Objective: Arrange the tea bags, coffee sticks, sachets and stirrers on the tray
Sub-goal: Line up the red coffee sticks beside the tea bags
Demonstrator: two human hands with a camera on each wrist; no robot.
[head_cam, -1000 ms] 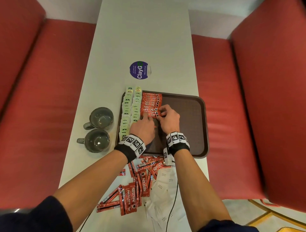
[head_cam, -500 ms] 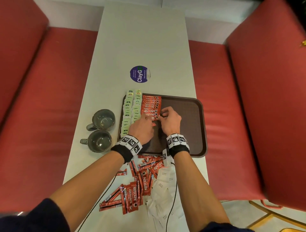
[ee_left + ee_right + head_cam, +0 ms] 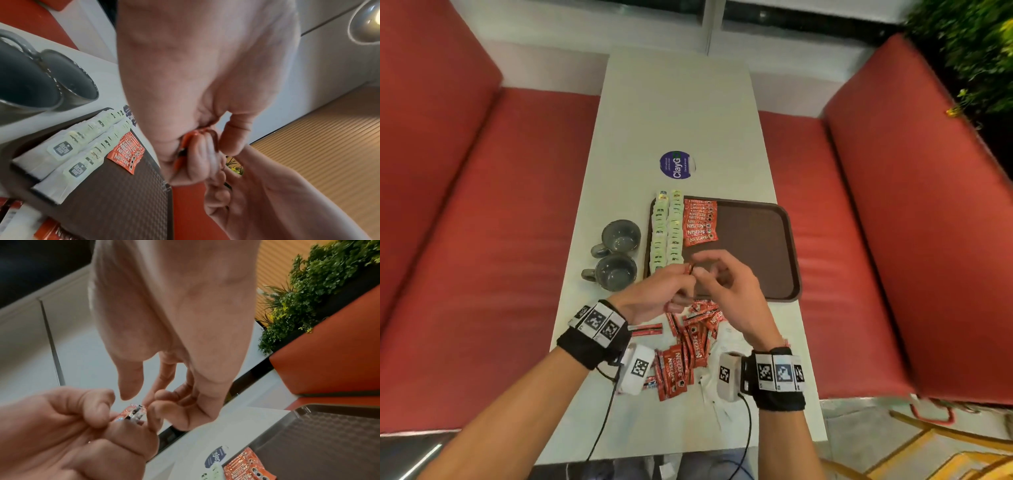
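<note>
A brown tray (image 3: 756,240) lies on the white table. Two rows of pale green tea bags (image 3: 666,233) line its left side, with a row of red coffee sticks (image 3: 700,222) beside them. My left hand (image 3: 681,274) is raised over the tray's near left corner and grips a small bunch of red coffee sticks (image 3: 690,269) (image 3: 188,141) (image 3: 132,413). My right hand (image 3: 709,270) hovers next to it. Its fingertips (image 3: 156,402) touch the end of the bunch while its thumb stays apart. Loose coffee sticks (image 3: 688,342) and white sachets (image 3: 729,335) lie near the table's front.
Two grey mugs (image 3: 621,234) (image 3: 616,272) stand left of the tray. A round purple sticker (image 3: 677,164) is on the table beyond it. Red bench seats flank the table. The tray's right half is bare.
Both hands have come off the coffee row and lifted back toward the tray's near edge. The left hand now holds a bunch of sticks in the air. The head view tilted up.
</note>
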